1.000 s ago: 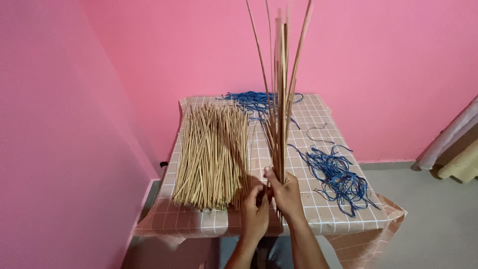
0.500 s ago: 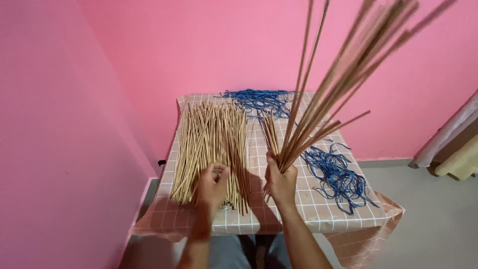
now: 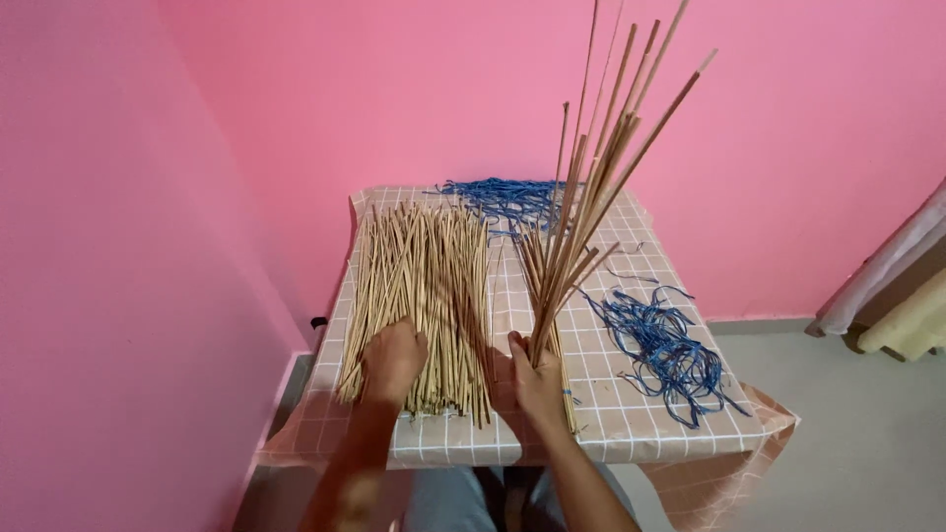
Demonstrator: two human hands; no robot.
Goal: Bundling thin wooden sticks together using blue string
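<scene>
the right hand is closed around the lower ends of a bunch of thin tan sticks, fingers wrapped tight so the bunch stands nearly upright and fans out toward the pink wall; gripping at the base seems to be what keeps the loose tips spreading above while the bottoms stay gathered, just over the near part of the table. the left hand lies on the near end of the large pile of sticks, which rests flat on the left half of the table with its lengths running away from the person; the fingers curl down into the pile, but whether they pinch a stick or only press on the heap cannot be told from this view. the pile lies with its near ends roughly level, close to the table's front edge, probably so single sticks can be drawn out easily. a smaller row of sticks lies on the cloth just behind the right hand, partly hidden by the raised bunch. the checked tablecloth covers the small table and hangs off its right corner. two tangles of blue cord sit apart from the sticks: one tangle to the right of the right hand, another blue heap at the far edge near the wall.
</scene>
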